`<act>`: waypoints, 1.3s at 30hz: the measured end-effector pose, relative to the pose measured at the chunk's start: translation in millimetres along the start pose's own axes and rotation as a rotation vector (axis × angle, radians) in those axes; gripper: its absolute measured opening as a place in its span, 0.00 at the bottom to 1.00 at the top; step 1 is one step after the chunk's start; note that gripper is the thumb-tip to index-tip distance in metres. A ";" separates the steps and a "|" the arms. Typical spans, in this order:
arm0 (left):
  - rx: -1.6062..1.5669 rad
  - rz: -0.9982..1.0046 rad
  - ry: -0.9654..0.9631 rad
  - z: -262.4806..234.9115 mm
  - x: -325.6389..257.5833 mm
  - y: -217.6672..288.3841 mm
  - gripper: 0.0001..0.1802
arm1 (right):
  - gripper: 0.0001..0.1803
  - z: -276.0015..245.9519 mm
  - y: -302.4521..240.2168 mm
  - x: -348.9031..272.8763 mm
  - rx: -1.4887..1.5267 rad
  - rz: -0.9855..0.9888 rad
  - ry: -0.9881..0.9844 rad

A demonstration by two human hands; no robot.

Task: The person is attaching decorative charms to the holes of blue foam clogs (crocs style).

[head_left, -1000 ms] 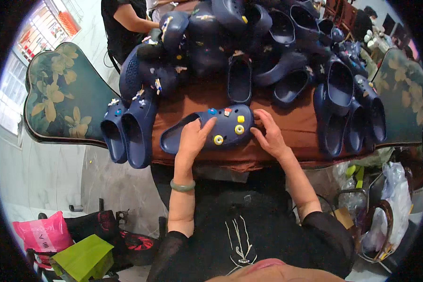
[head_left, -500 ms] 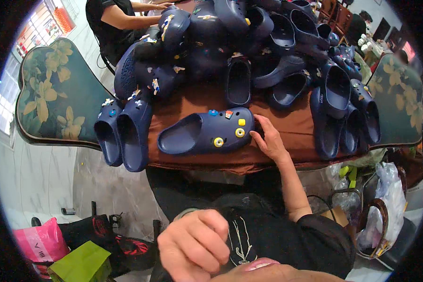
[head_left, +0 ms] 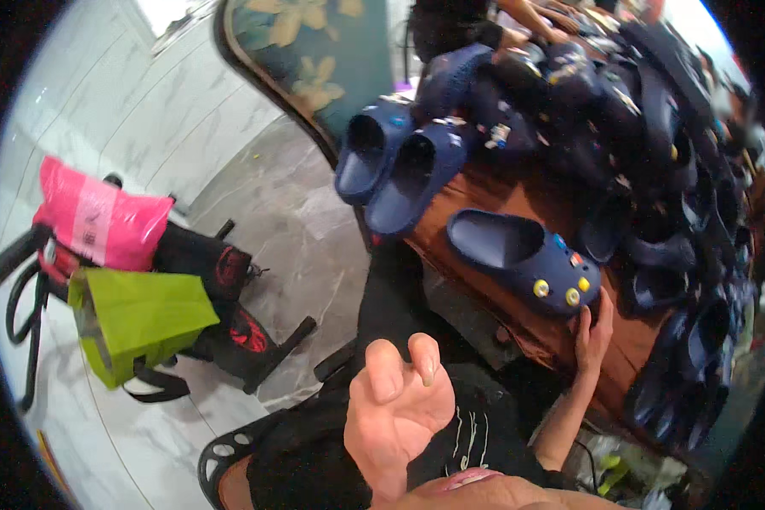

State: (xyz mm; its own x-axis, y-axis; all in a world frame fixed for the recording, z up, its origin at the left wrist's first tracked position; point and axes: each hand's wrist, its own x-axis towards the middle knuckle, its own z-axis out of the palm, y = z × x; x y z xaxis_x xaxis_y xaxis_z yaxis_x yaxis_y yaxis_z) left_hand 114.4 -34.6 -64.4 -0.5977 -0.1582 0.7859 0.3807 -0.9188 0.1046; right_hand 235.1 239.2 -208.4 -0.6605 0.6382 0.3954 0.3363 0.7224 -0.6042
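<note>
A single navy clog (head_left: 518, 255) lies on the brown cloth (head_left: 476, 191) in front of me, its toe decorated with blue, red-and-white and yellow charms. My right hand (head_left: 597, 336) rests at that toe, thumb and fingers apart, touching it without gripping it. My left hand (head_left: 404, 416) is raised before my chest, palm up, its fingers loosely bent and apart with nothing visible in them. Left of the single clog stands a pair of navy clogs (head_left: 416, 178) with charms on their toes. A large heap of navy clogs (head_left: 637, 102) covers the table's far side, partly blurred.
Another person's arm (head_left: 531, 17) reaches in behind the heap. A green floral panel (head_left: 306, 68) borders the table's left. To my left are a pink plastic parcel (head_left: 102, 212), a lime-green bag (head_left: 149, 314) and black seating. Further clogs (head_left: 684, 365) lie at the right.
The view has turned left and tilted, bringing the floor and bags into fuller view. My left hand has turned palm up and its fingers have loosened; my right hand stays at the clog's toe.
</note>
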 end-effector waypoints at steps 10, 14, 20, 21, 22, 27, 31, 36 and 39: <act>0.007 0.100 0.072 4.9 0.7 5.1 0.07 | 0.25 6.9 4.0 4.4 0.030 -0.047 -0.003; 0.011 0.105 0.080 5.8 3.6 7.9 0.10 | 0.25 7.5 1.8 5.0 0.043 -0.025 -0.006; 0.028 0.112 0.069 4.6 -0.3 16.4 0.04 | 0.24 10.9 4.4 4.8 0.031 -0.034 -0.002; 0.016 0.109 0.164 8.4 -1.5 16.1 0.09 | 0.24 9.7 6.4 3.6 0.022 -0.032 0.001; 0.013 0.107 0.163 12.8 0.1 13.1 0.09 | 0.24 7.8 7.1 2.3 0.013 -0.029 0.007; -0.104 -0.132 0.379 11.6 -51.2 27.5 0.10 | 0.25 -7.1 10.7 -5.4 0.025 0.037 0.054; -0.185 -0.300 -0.062 7.2 -12.7 13.9 0.11 | 0.25 6.1 -7.1 7.1 0.030 -0.031 0.028; -0.462 -0.710 -0.189 13.3 -12.5 12.5 0.14 | 0.27 5.3 -12.4 10.3 0.067 -0.035 0.019; -0.697 -0.923 -0.374 2.6 -10.9 4.7 0.17 | 0.27 1.1 -16.7 8.2 0.109 -0.020 0.029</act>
State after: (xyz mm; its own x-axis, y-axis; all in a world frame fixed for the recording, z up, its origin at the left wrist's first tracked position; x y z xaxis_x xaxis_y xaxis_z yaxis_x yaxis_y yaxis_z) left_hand 124.5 -36.3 -70.9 -0.1597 0.6667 0.7280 -0.6101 -0.6464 0.4582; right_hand 223.3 232.1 -195.7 -0.6463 0.6324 0.4270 0.2469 0.7028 -0.6672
